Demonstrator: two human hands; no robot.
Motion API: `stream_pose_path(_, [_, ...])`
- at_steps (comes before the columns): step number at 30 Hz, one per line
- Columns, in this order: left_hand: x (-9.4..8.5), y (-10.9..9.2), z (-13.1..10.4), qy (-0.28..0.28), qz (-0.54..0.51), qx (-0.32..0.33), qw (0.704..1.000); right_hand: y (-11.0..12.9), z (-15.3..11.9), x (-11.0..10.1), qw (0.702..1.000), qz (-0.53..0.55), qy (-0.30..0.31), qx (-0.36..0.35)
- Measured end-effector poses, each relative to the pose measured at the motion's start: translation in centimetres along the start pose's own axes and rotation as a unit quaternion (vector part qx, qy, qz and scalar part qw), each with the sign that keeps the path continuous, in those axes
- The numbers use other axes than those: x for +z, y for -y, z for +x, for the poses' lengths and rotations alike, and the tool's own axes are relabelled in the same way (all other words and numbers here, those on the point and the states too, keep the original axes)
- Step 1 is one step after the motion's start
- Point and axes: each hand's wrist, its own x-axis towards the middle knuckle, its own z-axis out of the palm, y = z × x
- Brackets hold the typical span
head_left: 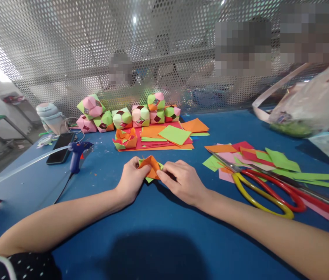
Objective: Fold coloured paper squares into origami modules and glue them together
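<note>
Between my two hands is a small folded paper piece (152,165), orange in front with green edges showing behind. My left hand (131,178) grips its left side, the thumb pressed on the orange face. On the right side, my right hand (183,179) pinches the edge between thumb and curled fingers. Just beyond them, a part-built orange, red and green paper shape (125,139) sits on stacked coloured sheets (167,145). A loose green square (175,134) lies on top of the stack.
Several finished paper balls (122,118) line the back of the blue table. A blue glue gun (77,157) and a phone (61,148) lie left. To the right are paper scraps (254,155), scissors (265,193) and a plastic bag (301,105). A perforated metal screen (164,50) stands behind.
</note>
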Motion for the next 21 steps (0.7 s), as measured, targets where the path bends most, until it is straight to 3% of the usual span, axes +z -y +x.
stream_pose_path(3, [-0.1,0.2,0.3,0.002,-0.064,-0.014,0.998,0.2,0.1,-0.1,1.000,0.012,0.008,0.022])
stream_pose_path(7, [0.0,0.1,0.2,0.007,-0.069,-0.019,0.997,0.1,0.2,0.0,0.999,0.011,0.015,0.047])
stream_pose_path(15, [0.5,-0.8,-0.8,0.030,0.031,0.011,0.999,-0.4,0.3,0.0,0.999,-0.020,-0.030,-0.009])
stream_pose_path(21, [0.3,-1.2,-0.9,0.084,0.128,0.069,0.986,-0.6,1.6,-1.8,0.992,-0.082,0.072,-0.060])
